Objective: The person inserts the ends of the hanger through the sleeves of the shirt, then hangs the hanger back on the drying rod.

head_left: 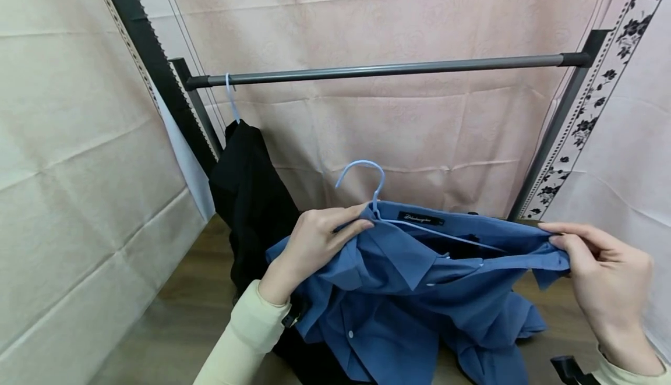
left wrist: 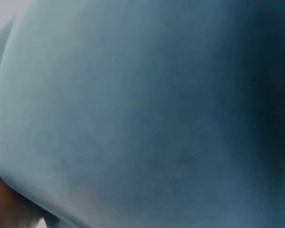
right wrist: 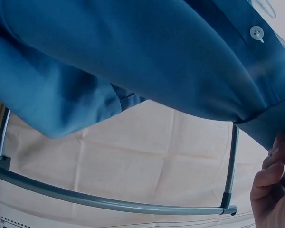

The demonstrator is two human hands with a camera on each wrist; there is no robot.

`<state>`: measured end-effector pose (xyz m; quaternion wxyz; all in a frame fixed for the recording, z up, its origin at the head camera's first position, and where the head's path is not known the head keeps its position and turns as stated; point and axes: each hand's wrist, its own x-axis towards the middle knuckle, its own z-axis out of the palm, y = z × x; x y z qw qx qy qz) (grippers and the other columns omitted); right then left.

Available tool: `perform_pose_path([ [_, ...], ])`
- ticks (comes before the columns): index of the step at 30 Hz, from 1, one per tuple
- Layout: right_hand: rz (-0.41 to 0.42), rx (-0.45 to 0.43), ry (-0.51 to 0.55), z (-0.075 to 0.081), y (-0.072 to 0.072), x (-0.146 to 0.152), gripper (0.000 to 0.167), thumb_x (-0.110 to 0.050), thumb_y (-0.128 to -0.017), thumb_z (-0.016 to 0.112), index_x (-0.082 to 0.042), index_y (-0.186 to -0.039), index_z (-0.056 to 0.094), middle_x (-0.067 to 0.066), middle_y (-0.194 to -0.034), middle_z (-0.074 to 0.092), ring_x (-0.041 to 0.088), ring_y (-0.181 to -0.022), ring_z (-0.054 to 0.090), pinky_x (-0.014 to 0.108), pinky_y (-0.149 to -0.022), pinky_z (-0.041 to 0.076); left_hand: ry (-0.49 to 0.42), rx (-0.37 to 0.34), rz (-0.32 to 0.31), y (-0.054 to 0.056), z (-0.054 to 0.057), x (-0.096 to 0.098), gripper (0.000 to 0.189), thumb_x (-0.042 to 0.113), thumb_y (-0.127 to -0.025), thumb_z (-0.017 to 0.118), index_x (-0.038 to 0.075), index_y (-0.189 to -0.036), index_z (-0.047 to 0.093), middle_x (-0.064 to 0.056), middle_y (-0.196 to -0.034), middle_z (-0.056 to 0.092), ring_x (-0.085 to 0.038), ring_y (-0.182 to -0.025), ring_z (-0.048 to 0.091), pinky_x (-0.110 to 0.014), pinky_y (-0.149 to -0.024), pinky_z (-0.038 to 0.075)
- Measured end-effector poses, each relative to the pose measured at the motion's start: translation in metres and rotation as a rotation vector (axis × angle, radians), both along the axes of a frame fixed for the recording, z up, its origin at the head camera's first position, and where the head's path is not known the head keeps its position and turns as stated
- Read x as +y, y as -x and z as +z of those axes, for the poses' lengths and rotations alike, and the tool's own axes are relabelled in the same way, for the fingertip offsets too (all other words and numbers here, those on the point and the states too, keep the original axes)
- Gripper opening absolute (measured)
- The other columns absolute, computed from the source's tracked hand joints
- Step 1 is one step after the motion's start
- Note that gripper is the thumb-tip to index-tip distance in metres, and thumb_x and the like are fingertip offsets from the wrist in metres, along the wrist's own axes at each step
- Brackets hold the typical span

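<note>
A blue button-up shirt (head_left: 388, 292) with a dark neck label hangs between my two hands in the head view. My left hand (head_left: 320, 239) pinches its collar right beside the neck of a light blue hanger (head_left: 378, 181). The hanger's hook stands up above the collar, and one arm of it slopes into the neck opening. At the other end, my right hand (head_left: 603, 274) pinches the collar edge between thumb and fingers, stretching it sideways. Blue cloth (left wrist: 133, 114) fills the left wrist view. In the right wrist view, my fingers (right wrist: 270, 180) grip the cloth near a white button (right wrist: 257, 33).
Behind the shirt runs a grey metal rail (head_left: 388, 70) on dark posts. A black garment (head_left: 251, 198) hangs from its left end on another light blue hanger (head_left: 232, 98). Pale cloth (head_left: 78, 140) covers the sides and back, above a wood-look floor (head_left: 178, 309).
</note>
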<state>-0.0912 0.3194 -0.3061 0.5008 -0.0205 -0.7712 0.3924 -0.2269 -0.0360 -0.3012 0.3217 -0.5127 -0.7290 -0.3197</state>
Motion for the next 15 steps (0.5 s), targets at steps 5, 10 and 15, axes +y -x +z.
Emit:
perform_pose_path([
  [5,0.071,0.109,-0.009,0.001,-0.004,-0.006,0.018,0.014,-0.086,0.061,0.01,-0.091,0.077,-0.023,-0.077,0.068,-0.005,-0.048,0.049,0.012,-0.043,0.028,0.006,0.081,0.065,-0.003,0.001,0.004,0.028,0.026,-0.095,0.072,0.016,-0.121,0.075,0.005,-0.083,0.073,-0.005,-0.069,0.066,-0.02,-0.061,0.052],
  [10,0.156,0.294,-0.036,0.007,-0.007,-0.013,0.017,0.014,-0.085,0.059,0.014,-0.088,0.075,-0.013,-0.079,0.072,-0.007,-0.047,0.043,0.013,-0.043,0.018,0.021,0.166,0.134,-0.006,0.002,0.009,0.03,0.03,-0.095,0.072,0.02,-0.123,0.075,0.008,-0.064,0.057,-0.002,-0.049,0.048,-0.016,-0.045,0.035],
  [15,0.258,0.515,-0.078,0.009,-0.009,-0.028,0.014,0.012,-0.082,0.061,0.014,-0.081,0.075,0.001,-0.067,0.071,-0.006,-0.043,0.036,0.006,-0.049,0.015,0.017,0.243,0.253,-0.009,0.006,0.016,0.032,0.032,-0.094,0.072,0.022,-0.125,0.074,0.006,-0.059,0.046,-0.004,-0.04,0.03,-0.018,-0.04,0.02],
])
